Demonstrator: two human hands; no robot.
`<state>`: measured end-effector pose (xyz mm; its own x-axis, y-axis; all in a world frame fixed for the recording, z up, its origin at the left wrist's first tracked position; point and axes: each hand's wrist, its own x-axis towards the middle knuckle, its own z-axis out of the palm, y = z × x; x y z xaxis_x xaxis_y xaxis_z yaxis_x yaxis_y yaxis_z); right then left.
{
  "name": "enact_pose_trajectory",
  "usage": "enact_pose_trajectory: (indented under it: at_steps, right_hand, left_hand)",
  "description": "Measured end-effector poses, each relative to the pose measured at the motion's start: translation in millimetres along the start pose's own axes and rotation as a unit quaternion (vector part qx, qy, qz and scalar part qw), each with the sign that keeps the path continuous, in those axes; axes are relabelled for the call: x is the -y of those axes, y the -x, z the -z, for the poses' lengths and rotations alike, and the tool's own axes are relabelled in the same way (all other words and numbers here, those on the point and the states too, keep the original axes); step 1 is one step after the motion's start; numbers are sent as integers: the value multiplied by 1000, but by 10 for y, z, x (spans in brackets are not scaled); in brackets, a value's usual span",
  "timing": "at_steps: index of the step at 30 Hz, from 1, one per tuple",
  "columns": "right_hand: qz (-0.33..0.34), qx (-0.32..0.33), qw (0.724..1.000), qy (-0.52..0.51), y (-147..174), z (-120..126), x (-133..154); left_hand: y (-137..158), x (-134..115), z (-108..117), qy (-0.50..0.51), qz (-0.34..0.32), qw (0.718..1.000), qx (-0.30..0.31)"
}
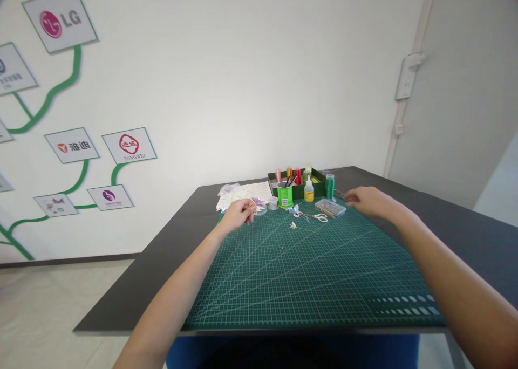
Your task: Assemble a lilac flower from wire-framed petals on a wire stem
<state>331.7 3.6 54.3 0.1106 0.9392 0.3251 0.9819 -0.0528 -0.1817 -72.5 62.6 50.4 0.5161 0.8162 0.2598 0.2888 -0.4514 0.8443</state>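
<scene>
My left hand (240, 213) is raised over the left side of the green cutting mat (299, 272), thumb and fingers pinched together. Whatever is between its fingertips is too small to make out. Behind it lie a round clear dish (261, 211) and a purple piece (258, 201). At the mat's far right edge, my right hand (361, 200) has its fingers curled together beside a thin dark metal tool (339, 193). I cannot make out what those fingers hold. A small white flower on a thin stem (293, 225) lies on the mat, and white-handled scissors (321, 217) lie behind it.
Toward the back stand a green can (285, 195) holding dark tools, a yellow glue bottle (309, 191), a green thread spool (329, 186) and a dark green box (319, 188) of spools. A clear case (331, 207), white sheets (244, 194) and stacked round containers (273, 203) are nearby.
</scene>
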Motion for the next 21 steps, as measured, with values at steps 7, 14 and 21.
enact_pose_trajectory:
  at_steps: [7,14,21]
  right_hand:
    - [40,58,992,-102,-32,178,845]
    - [231,197,804,-512,191,-140,1619]
    - [141,232,758,-593,304,-478,1780]
  left_hand:
    - [27,-283,-85,27,-19,999,21]
    - [107,-362,-175,41,-31,999,12]
    - [162,-73,-285,70,-34,997,-20]
